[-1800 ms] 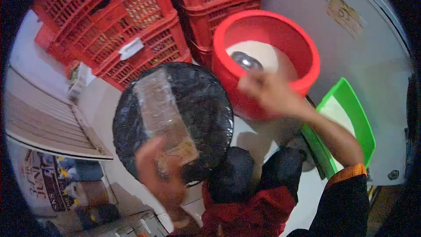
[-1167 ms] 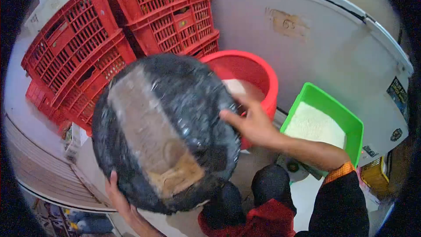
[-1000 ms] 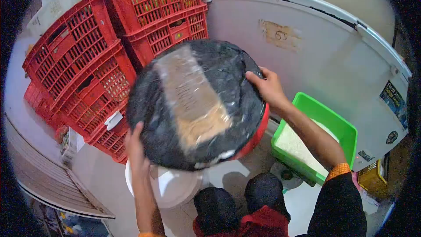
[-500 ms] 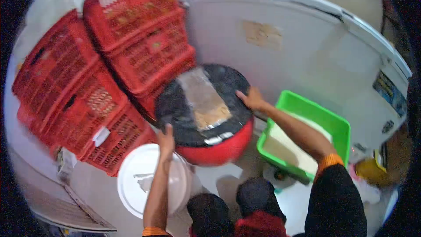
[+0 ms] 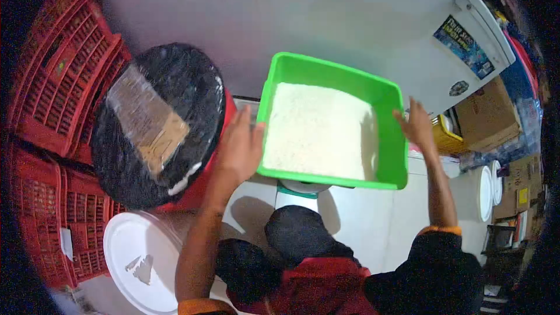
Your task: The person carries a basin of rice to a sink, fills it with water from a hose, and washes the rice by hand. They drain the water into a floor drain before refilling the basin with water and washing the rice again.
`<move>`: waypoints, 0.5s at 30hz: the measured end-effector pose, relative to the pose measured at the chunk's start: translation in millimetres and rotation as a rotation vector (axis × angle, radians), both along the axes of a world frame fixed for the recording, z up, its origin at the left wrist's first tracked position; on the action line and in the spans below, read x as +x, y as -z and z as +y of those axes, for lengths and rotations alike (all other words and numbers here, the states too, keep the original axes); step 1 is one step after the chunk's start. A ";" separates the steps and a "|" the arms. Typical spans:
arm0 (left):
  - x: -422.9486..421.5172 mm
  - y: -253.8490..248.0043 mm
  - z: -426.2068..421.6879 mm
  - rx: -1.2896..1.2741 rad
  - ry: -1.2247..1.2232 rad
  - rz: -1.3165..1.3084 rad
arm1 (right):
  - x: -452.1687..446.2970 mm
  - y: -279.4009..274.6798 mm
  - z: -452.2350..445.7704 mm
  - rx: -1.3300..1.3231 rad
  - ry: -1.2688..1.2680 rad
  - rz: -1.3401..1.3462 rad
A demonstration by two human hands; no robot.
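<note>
A green rectangular tub (image 5: pixel 389 140) holds a bed of white powder or fine grains (image 5: pixel 321 131). It rests on a round support with a green base (image 5: pixel 297 192), mostly hidden beneath it. My left hand (image 5: pixel 238 147) is at the tub's left rim, fingers stretched out and apart. On the far side, my right hand (image 5: pixel 417 125) is beside the right rim with its thumb spread from the fingers. Whether either hand touches the rim I cannot tell. To the left stands a red drum (image 5: pixel 195 189) with a black lid (image 5: pixel 192 81), a plastic bag (image 5: pixel 149 119) lying on top.
Red slatted crates (image 5: pixel 58 81) are stacked at the left. A white lidded bucket (image 5: pixel 125 251) stands close to my left forearm. Behind the tub rises a white chest freezer (image 5: pixel 326 17). Cardboard boxes (image 5: pixel 490 114) and white buckets (image 5: pixel 481 192) stand at the right.
Both hands have left the black-lidded red drum and moved right to the two sides of the green tub. My view has turned right as well.
</note>
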State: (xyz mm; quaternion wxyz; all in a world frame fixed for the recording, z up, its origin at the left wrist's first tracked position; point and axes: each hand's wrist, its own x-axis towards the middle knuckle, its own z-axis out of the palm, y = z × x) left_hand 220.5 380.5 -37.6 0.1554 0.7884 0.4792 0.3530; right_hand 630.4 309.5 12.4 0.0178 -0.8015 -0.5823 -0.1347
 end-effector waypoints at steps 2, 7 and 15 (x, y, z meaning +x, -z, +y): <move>28.4 5.3 23.6 -0.271 -0.010 0.143 | 23.5 32.0 -18.1 -0.087 0.099 0.279; 66.3 1.4 72.8 -0.491 -0.217 0.025 | 51.5 91.3 -9.9 0.176 0.092 0.688; 21.8 -128.7 0.6 -0.474 -0.284 -0.062 | 7.7 -110.9 -39.6 0.050 0.136 0.828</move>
